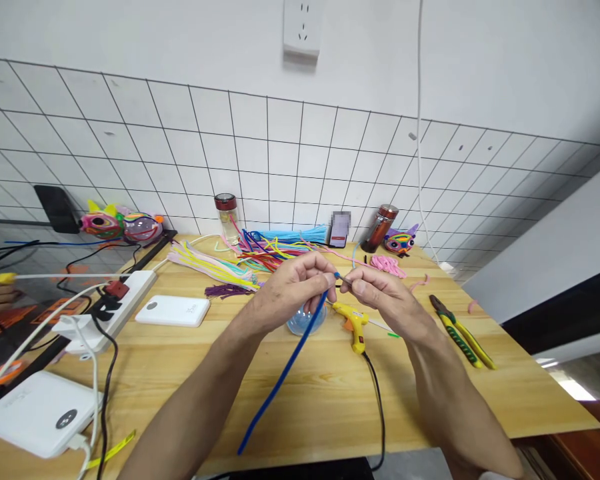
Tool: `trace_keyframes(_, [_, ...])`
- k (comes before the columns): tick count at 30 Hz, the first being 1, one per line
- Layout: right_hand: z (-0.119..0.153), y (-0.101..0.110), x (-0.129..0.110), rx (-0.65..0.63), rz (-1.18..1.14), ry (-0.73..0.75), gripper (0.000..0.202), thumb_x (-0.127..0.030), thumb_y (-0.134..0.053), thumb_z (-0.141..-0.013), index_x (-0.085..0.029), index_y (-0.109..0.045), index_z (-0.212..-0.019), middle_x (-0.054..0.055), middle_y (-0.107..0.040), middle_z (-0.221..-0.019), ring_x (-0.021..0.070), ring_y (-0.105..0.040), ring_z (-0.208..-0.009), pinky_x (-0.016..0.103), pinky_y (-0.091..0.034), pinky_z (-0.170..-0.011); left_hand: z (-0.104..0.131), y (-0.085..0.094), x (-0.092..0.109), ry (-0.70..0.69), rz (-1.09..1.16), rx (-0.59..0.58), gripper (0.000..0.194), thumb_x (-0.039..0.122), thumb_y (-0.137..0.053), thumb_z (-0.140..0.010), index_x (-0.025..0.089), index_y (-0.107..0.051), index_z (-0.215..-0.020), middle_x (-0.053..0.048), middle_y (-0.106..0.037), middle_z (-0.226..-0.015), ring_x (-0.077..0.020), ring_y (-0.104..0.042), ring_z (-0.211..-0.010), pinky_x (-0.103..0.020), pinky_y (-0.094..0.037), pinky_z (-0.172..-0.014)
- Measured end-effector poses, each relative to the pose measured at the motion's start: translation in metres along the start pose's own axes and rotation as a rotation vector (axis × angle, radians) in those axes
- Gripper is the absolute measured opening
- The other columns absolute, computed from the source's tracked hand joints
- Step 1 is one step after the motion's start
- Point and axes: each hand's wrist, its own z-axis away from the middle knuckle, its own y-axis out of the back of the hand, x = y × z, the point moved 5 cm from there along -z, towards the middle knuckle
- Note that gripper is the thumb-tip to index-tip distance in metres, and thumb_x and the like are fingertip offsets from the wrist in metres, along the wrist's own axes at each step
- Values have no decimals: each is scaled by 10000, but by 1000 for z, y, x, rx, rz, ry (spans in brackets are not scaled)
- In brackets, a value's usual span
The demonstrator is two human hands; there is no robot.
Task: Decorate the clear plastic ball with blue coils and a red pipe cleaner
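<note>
A long blue pipe cleaner (pixel 285 373) hangs down toward the front from my left hand (pixel 307 280), whose fingers pinch it near its upper end. The short blue tip shows just past those fingers. My right hand (pixel 380 293) is closed on a thin dark metal tool (pixel 347 280), its point close to the blue tip; whether they touch I cannot tell. Partly hidden below my left hand, a clear bluish round plastic piece (pixel 305 322) rests on the wooden table. A yellow glue gun (pixel 357 327) lies just right of it, under my hands.
Green-yellow pliers (pixel 463 333) lie at the right. Bundles of coloured pipe cleaners (pixel 280 247), two flasks and a phone (pixel 340 230) stand or lie along the wall. White power banks (pixel 173 311) and a power strip (pixel 115 310) with cables occupy the left.
</note>
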Motion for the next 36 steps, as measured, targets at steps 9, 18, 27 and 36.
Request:
trace_keyframes(9, [6, -1, -7, 85, 201, 70, 351, -537, -600, -1060, -220, -705, -950, 9, -615, -846, 172, -541, -786, 297, -421, -706, 1, 2, 1, -5, -11, 15, 259, 372, -735, -838, 172, -598, -929, 0, -706, -707, -73, -504, -503, -204, -395, -489])
trace_keyframes(18, [7, -2, -19, 205, 327, 150, 317, -493, -629, -1051, -224, -692, -895, -3, -576, -749, 165, -455, -675, 313, -344, -632, 2, 1, 3, 15, -34, 52, 279, 380, -761, -816, 180, -599, -924, -4, -712, -701, -82, -500, -523, -211, -382, -512])
trace_keyframes(27, [5, -1, -7, 55, 83, 3, 389, -600, -667, -1003, -217, -720, -964, 19, -604, -864, 170, -493, -765, 294, -388, -673, 2, 3, 3, -138, -157, 127, 153, 297, -711, -862, 180, -631, -921, 7, -708, -740, -118, -645, -659, -229, -471, -627])
trace_keyframes(36, [3, 1, 12, -92, -96, -151, 489, -641, -611, -1017, -172, -748, -1049, -58, -342, -665, 120, -248, -583, 291, -183, -541, 4, 8, 1, -170, -316, 218, 162, 336, -683, -923, 178, -691, -953, 9, -675, -787, -88, -522, -562, -231, -406, -528])
